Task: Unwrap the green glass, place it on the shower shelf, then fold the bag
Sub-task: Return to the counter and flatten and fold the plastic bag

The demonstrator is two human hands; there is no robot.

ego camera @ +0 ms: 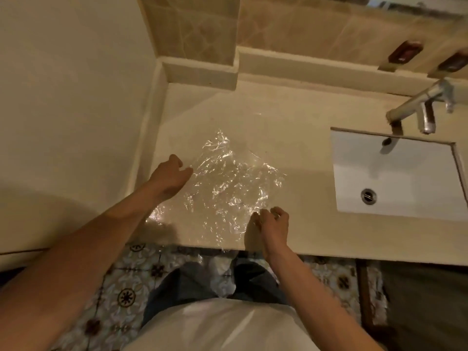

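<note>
A clear, crinkled plastic bag (228, 188) lies spread flat on the beige counter (291, 117), its near edge hanging a little over the counter's front. My left hand (169, 177) rests at the bag's left edge, thumb and fingers pinched on the plastic. My right hand (273, 224) is at the bag's right near corner, fingers curled and pinching the edge. No green glass is in view.
A white rectangular sink (405, 178) with a drain is set into the counter at the right, under a chrome tap (420, 105). A cream wall (63, 97) bounds the left side. Two brown soap holders (405, 53) hang on the tiled back wall. Patterned floor tiles (121, 295) lie below.
</note>
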